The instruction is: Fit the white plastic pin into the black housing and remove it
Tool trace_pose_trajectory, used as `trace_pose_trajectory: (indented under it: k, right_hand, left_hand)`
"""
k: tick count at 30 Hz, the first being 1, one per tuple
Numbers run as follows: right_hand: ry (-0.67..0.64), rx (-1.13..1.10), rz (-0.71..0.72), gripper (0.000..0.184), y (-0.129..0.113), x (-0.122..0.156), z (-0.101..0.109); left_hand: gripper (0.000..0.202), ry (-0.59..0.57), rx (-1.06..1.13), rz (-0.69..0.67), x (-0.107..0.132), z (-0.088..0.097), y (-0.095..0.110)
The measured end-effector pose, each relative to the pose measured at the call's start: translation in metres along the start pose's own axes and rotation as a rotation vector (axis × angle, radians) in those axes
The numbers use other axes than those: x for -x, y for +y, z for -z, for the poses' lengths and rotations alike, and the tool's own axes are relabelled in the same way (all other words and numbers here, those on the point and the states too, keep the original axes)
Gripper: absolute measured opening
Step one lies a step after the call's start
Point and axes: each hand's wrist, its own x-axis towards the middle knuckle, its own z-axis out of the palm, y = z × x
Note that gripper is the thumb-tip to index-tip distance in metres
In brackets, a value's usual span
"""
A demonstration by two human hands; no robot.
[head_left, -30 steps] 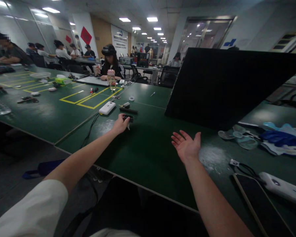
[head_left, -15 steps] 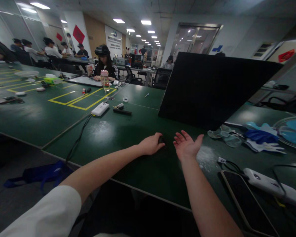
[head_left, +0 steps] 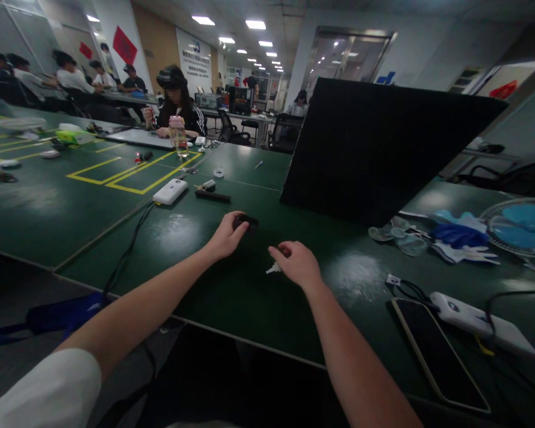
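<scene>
Nearest me, at the right, a phone (head_left: 441,353) lies dark-screened on the green table (head_left: 245,333), with a white power bank (head_left: 484,324) just beyond it. Off the table's near edge at the left, there's a blue bag (head_left: 57,315) down by the floor.

Toward the middle, the person's right hand (head_left: 302,266) has its thumb and fingers closed on a small white piece (head_left: 274,268) that pokes out to the left; I can't tell whether it touches the table. A little farther and to the left, the left hand (head_left: 226,236) grips a small dark object (head_left: 249,220), which sticks out toward the right. The hands are near each other but apart.

Off to the right are white and blue gloves (head_left: 463,238), with clear fan blades (head_left: 399,236) on their left and a round fan (head_left: 524,223) on their right. Beyond the hands, a black bar (head_left: 213,196) lies to the left, and a big black panel (head_left: 378,151) leans on the right. Farther off, a drink bottle (head_left: 179,137) stands before a seated person (head_left: 194,122) in a headset (head_left: 172,77).
</scene>
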Motion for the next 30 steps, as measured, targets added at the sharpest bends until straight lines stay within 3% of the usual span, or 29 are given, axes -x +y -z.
trace_pose_trajectory:
  k: [3, 6, 12, 17, 21, 24, 26, 28, 30]
  right_hand:
    - [-0.082, 0.081, -0.050, 0.040, -0.010, -0.004, -0.007]
    - [-0.108, 0.073, -0.075, 0.028, -0.008, -0.010, -0.008]
    - [0.004, -0.059, 0.012, 0.013, -0.001, -0.011, -0.002]
    - [0.172, -0.272, 0.279, 0.015, -0.011, -0.003, -0.001]
    - [0.241, -0.191, 0.473, 0.011, -0.019, -0.003, -0.009]
    - [0.227, -0.166, 0.477, 0.013, -0.017, -0.006, -0.015]
    - [0.250, -0.197, 0.435, 0.028, -0.014, -0.007, -0.013]
    - [0.316, -0.211, 0.402, 0.042, -0.009, -0.007, -0.004]
    - [0.352, -0.167, 0.404, 0.042, -0.005, -0.003, 0.010]
  left_hand:
    - [0.048, -0.030, 0.014, 0.083, 0.002, 0.008, -0.004]
    - [0.052, -0.101, -0.037, 0.084, 0.007, 0.007, 0.007]
    - [0.054, -0.228, -0.258, 0.040, 0.019, 0.000, 0.026]
    - [0.052, -0.303, -0.342, -0.003, 0.024, -0.005, 0.030]
    - [0.052, -0.365, -0.275, -0.010, 0.028, -0.009, 0.032]
    - [0.050, -0.385, -0.171, -0.007, 0.030, -0.010, 0.033]
    - [0.049, -0.387, -0.128, -0.013, 0.031, -0.010, 0.034]
    - [0.049, -0.381, -0.132, -0.006, 0.030, -0.009, 0.035]
    - [0.050, -0.361, -0.168, 0.010, 0.029, -0.007, 0.034]
